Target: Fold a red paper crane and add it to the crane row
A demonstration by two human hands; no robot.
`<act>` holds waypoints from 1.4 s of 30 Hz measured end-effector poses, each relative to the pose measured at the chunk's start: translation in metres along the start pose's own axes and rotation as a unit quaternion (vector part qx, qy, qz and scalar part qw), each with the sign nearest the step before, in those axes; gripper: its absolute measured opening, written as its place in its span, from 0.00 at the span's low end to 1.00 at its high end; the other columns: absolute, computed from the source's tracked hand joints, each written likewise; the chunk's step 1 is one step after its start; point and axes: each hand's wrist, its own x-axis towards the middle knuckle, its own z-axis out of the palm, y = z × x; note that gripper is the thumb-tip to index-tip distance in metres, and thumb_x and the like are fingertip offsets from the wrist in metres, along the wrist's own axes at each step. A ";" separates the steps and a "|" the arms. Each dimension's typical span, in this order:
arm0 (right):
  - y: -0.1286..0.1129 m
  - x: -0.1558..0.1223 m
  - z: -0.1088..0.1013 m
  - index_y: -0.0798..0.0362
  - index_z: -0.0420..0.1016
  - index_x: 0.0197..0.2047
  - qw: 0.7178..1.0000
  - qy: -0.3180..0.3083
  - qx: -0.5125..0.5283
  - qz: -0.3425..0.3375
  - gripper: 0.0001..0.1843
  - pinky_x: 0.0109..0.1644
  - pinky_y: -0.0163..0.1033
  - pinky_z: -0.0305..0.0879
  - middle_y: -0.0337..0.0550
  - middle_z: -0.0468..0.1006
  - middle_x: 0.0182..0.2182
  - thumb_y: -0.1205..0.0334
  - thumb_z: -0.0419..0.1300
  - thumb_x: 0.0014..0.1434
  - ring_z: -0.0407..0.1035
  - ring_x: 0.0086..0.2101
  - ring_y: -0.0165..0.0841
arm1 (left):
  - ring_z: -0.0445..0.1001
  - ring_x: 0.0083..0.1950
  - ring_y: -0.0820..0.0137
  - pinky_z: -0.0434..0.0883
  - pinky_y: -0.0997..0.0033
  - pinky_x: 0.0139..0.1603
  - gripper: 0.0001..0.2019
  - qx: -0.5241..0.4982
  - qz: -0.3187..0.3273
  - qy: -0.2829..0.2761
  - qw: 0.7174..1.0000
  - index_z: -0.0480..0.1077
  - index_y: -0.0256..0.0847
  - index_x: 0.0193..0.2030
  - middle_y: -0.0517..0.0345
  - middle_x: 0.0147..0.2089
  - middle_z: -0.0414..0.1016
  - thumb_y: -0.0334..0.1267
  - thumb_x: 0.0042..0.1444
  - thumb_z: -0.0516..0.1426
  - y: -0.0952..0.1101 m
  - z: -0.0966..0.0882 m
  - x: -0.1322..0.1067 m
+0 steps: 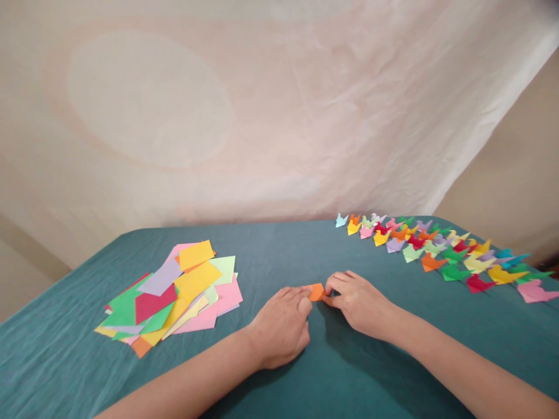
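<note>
A small piece of folded orange paper (pixel 317 292) lies between my two hands at the middle of the table. My left hand (pixel 282 323) presses on its left end, with the fingers bent together over it and hiding part of it. At the paper's right corner, the thumb and fingers of my right hand (pixel 356 302) pinch the edge. How the paper is folded under my left fingers cannot be seen.
Left of my hands lies a loose pile of coloured paper sheets (pixel 198 282). Several folded paper birds (pixel 432 262) stand in slanting rows on the right. A green-blue cloth (pixel 271 244) covers the table, and a pale sheet (pixel 279 116) hangs behind it.
</note>
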 end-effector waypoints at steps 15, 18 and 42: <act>-0.007 0.000 0.004 0.55 0.76 0.35 0.999 0.036 -0.002 0.026 0.12 0.43 0.42 0.57 0.46 0.73 0.34 0.73 0.52 0.59 0.63 0.39 0.35 | 0.59 0.62 0.63 0.55 0.60 0.61 0.21 0.029 -0.005 0.014 0.999 0.56 0.37 0.60 0.48 0.61 0.61 0.40 0.62 0.45 0.000 0.004 0.001; -0.009 0.000 0.010 0.55 0.75 0.40 0.998 0.053 0.007 0.023 0.13 0.45 0.43 0.58 0.47 0.74 0.38 0.73 0.50 0.60 0.63 0.41 0.37 | 0.60 0.62 0.63 0.54 0.60 0.61 0.21 0.034 -0.004 0.020 0.999 0.58 0.36 0.60 0.48 0.61 0.62 0.40 0.62 0.45 0.000 0.005 0.000; -0.017 0.006 0.008 0.58 0.74 0.41 0.999 -0.016 -0.043 0.029 0.09 0.42 0.42 0.58 0.47 0.72 0.36 0.70 0.54 0.60 0.63 0.40 0.38 | 0.58 0.62 0.58 0.55 0.56 0.60 0.17 0.051 -0.017 0.012 0.998 0.70 0.37 0.47 0.48 0.55 0.68 0.43 0.62 0.45 -0.006 -0.013 -0.001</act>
